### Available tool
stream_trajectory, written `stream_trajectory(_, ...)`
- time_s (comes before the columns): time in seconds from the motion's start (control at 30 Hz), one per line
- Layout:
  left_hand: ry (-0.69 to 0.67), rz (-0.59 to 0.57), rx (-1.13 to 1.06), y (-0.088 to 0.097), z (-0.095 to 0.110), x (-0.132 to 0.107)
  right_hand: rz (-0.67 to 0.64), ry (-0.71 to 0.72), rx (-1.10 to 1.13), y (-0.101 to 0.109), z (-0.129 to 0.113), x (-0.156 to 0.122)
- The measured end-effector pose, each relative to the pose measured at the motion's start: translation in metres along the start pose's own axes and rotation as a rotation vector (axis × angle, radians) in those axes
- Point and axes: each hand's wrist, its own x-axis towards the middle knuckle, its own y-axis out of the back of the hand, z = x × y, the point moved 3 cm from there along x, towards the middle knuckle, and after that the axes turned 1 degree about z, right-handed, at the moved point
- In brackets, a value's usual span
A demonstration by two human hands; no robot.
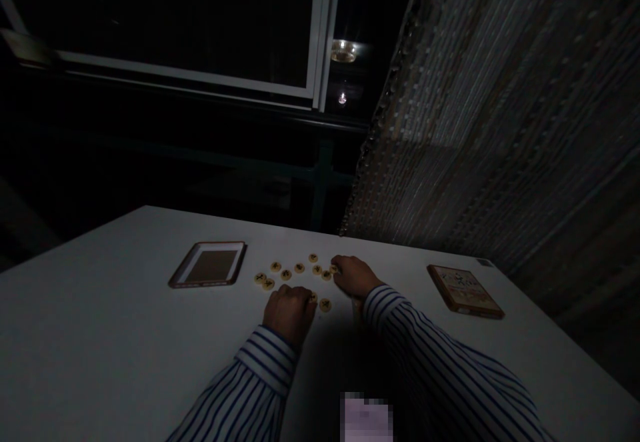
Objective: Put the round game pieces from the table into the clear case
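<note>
Round wooden Chinese chess pieces with dark characters lie loosely on the white table, several of them in a spread group such as the piece (285,275). My left hand (289,312) is closed at the near side of the group, its fingertips on a chess piece (313,297). Just right of that lies another piece (325,305). At the group's right end, my right hand (356,277) has its fingers curled and pinches a chess piece (334,269), close beside one more piece (327,275). Palms and some fingers are hidden from above.
An open shallow box (241,266) with a brown rim stands left of the pieces. On the right rests a flat printed box lid (466,290). Beyond the white table (125,335) are a dark window (200,22) and a bead curtain (475,95). The room is dim.
</note>
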Motion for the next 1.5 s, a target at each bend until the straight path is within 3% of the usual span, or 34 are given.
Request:
stream_trajectory(0.2, 0.03, 0.056, -0.06, 0.006, 0.002, -0.001, -0.012, -0.012, -0.047, 0.001, -0.003, -0.001)
stream_trajectory(0.47, -0.005, 0.169, -0.091, -0.005, -0.004, 0.001, -0.013, -0.021, -0.067, 0.002, -0.006, 0.0)
stream_trajectory(0.93, 0.004, 0.369, -0.329, -0.002, -0.007, 0.002, 0.071, 0.065, 0.037, 0.024, -0.01, -0.025)
stream_trajectory(1.5, -0.04, 0.393, -0.364, -0.003, -0.002, -0.002, 0.194, 0.246, 0.098, 0.044, -0.012, -0.053)
